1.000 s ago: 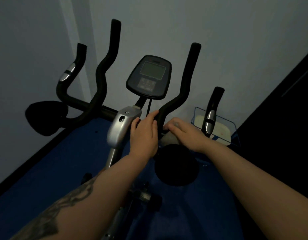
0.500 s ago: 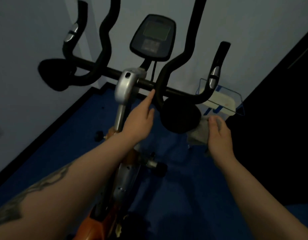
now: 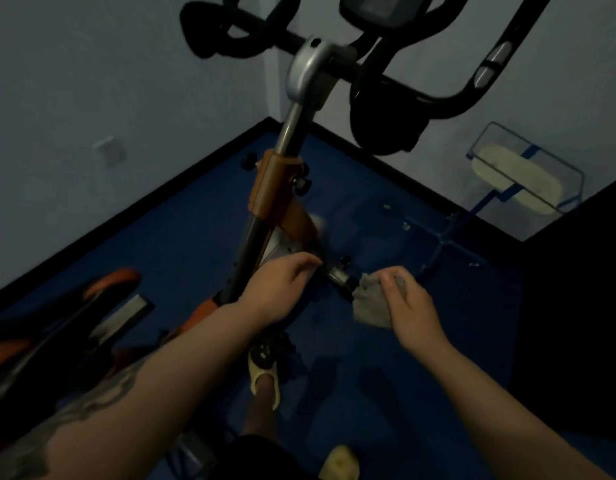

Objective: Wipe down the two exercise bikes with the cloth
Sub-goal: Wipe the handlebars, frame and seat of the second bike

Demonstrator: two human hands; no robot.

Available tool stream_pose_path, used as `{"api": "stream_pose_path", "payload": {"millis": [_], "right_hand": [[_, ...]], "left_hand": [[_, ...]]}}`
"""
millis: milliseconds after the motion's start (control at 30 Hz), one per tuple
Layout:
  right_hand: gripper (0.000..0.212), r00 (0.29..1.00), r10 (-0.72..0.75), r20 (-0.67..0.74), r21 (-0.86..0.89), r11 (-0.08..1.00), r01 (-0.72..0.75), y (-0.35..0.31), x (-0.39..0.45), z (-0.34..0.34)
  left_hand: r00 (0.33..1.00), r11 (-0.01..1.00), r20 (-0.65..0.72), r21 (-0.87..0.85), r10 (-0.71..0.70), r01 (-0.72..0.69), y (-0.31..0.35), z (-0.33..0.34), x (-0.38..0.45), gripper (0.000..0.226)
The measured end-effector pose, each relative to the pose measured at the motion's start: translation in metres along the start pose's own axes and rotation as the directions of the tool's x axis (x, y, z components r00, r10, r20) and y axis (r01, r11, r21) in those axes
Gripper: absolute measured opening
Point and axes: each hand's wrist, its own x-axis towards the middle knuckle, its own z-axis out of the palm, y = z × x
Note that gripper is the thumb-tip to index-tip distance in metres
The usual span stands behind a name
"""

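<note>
Two hands reach low beside the exercise bike (image 3: 265,188) with its orange frame. The right hand (image 3: 408,306) pinches a crumpled grey cloth (image 3: 370,303) between thumb and curled fingers, just beside the bike's silver crank stub. The left hand (image 3: 277,285), fingers loosely bent and holding nothing, rests against the frame above the blue floor (image 3: 161,244).

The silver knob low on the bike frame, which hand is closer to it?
Right, narrowly. The right hand holds the grey cloth, whose edge reaches the silver knob. The left hand sits on the knob's other side, by the frame.
</note>
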Motion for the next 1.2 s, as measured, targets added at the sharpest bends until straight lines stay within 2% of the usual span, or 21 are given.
{"api": "stream_pose_path", "payload": {"millis": [100, 200, 300, 367, 500, 600, 700, 800, 967, 1033, 1200], "right_hand": [[0.023, 0.995, 0.011, 0.1, -0.029, 1.0, -0.009, 0.014, -0.02, 0.01], [0.021, 0.984, 0.001, 0.177, -0.024, 1.0, 0.004, 0.011, -0.038, 0.022], [0.02, 0.974, -0.05, 0.222, -0.044, 0.997, 0.062, 0.005, -0.047, 0.03], [0.019, 0.971, -0.058, 0.233, -0.032, 0.997, 0.067, 0.002, -0.049, 0.034], [0.018, 0.952, -0.062, 0.298, 0.103, 0.994, 0.032, -0.006, -0.052, 0.043], [0.021, 0.92, -0.089, 0.382, 0.083, 0.995, 0.062, -0.011, -0.056, 0.045], [0.02, 0.892, -0.106, 0.439, 0.078, 0.994, 0.08, -0.016, -0.058, 0.041], [0.018, 0.888, -0.152, 0.434, 0.039, 0.988, 0.149, -0.019, -0.056, 0.035], [0.025, 0.859, -0.206, 0.468, -0.122, 0.948, 0.293, -0.014, -0.048, 0.018], [0.027, 0.866, -0.235, 0.441, -0.199, 0.916, 0.35, -0.011, -0.048, 0.014], [0.027, 0.911, -0.213, 0.352, -0.227, 0.925, 0.304, -0.009, -0.049, 0.012]], "left_hand": [[0.991, 0.996, 0.131, 0.093, -0.029, 0.017, -0.01, 0.003, -0.038, 0.032], [0.992, 0.994, 0.075, 0.029, -0.106, 0.104, -0.016, 0.008, -0.068, 0.033], [0.991, 0.99, 0.037, -0.059, -0.129, 0.131, -0.018, 0.018, -0.082, 0.032], [0.991, 0.984, 0.023, -0.121, -0.133, 0.134, -0.018, 0.024, -0.087, 0.033], [0.996, 0.965, 0.046, -0.247, -0.073, 0.082, -0.012, 0.032, -0.098, 0.039], [0.998, 0.949, 0.011, -0.31, -0.066, 0.066, -0.005, 0.034, -0.106, 0.043], [0.997, 0.958, 0.008, -0.275, -0.082, 0.081, -0.002, 0.031, -0.11, 0.023], [0.996, 0.972, -0.013, -0.22, -0.089, 0.084, -0.002, 0.028, -0.111, 0.012], [0.992, 0.96, -0.07, -0.271, -0.101, 0.078, -0.001, 0.019, -0.108, 0.007], [0.992, 0.962, -0.064, -0.261, -0.105, 0.085, 0.0, 0.018, -0.105, 0.006], [0.994, 0.964, -0.015, -0.246, -0.109, 0.101, 0.01, 0.025, -0.101, 0.004]]}}
